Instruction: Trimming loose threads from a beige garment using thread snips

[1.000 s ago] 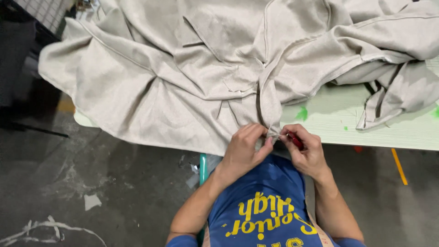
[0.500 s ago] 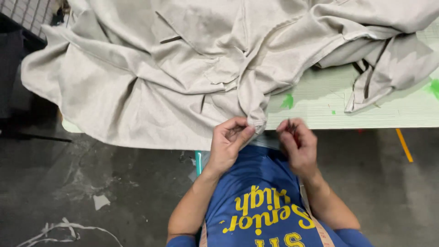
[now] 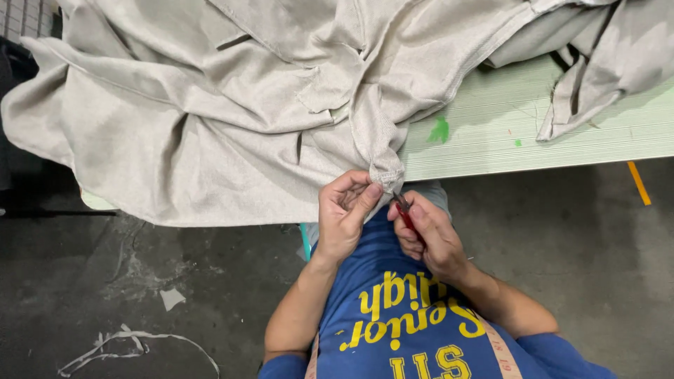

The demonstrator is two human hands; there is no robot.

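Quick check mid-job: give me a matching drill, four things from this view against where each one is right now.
Things:
1. beige cloth
2. red-handled snips
3. green paint mark
4. pale scrap strip

Places:
A. on the grey floor
B. in the right hand
C. on the bare table top
D. draped over the table, edge pinched by the left hand

Pairs: 1-D, 2-B, 3-C, 4-A

Big beige woven cloth (image 3: pixel 232 105) runs off the top and right edges. The small red-handled snips (image 3: pixel 404 213) sit mostly buried in the right hand (image 3: pixel 430 235); their tips are too tiny to read.
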